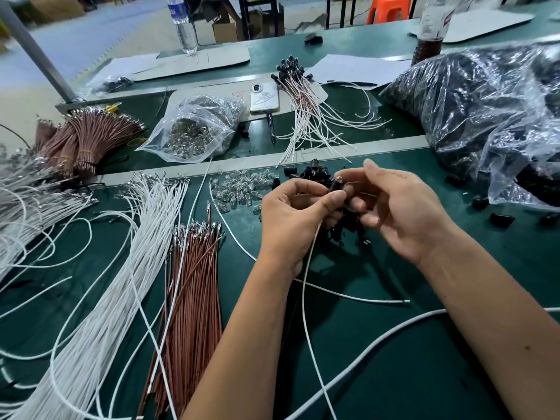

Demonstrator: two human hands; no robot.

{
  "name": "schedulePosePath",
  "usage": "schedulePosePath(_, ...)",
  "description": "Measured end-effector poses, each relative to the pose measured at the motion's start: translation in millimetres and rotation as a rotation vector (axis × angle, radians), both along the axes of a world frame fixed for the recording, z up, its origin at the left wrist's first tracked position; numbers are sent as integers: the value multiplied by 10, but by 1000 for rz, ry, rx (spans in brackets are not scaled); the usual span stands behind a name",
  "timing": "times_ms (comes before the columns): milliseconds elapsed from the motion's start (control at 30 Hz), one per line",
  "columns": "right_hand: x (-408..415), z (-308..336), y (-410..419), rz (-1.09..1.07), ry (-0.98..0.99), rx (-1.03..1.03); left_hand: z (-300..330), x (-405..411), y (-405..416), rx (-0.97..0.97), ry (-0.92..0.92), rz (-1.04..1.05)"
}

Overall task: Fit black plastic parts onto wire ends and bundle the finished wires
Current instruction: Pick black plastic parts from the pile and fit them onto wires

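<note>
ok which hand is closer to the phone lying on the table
The left. The phone lies far up the table, past the loose bulbs. The left hand sits almost straight below it; the right hand is at the same depth but further off to the right.

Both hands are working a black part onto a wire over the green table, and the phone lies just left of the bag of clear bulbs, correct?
Not quite. In the head view the phone lies right of the bag of clear bulbs. Both hands, left and right, do work the black part.

Dark green table (378,344) carries white wires (100,298), brown wires (194,298), black plastic parts (315,172), clear bulbs (239,189) and, beyond, an orange stool (389,9).
</note>
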State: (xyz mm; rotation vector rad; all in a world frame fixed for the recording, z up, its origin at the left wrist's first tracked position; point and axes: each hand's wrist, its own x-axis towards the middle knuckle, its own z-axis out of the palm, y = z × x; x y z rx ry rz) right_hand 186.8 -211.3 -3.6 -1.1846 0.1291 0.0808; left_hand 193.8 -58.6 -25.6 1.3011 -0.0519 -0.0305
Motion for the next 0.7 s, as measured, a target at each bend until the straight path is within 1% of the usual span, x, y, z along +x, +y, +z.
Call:
schedulePosePath(167, -16, -37, 67, 50, -19, -50, 14, -8, -8, -55, 29, 16)
schedulePosePath(267, -47, -37, 66, 134, -59, -71, 35, -20, -16, -85, 16, -16)
schedulePosePath(367, -59, -16, 68, 145, -89, -122, 66, -21, 7, -98, -13, -20)
schedulePosePath(500, 28, 66, 7, 32, -108, -143, 110, -55, -53, -22, -23, -61)
schedulePosePath(633, 420, 362, -145, -126, -82, -115, 167, -96, -237, 50, 79, -101)
schedulePosePath(700, 679, 542, -173, -168, -85, -130, 220, -47, -338, 22, 128, -111)
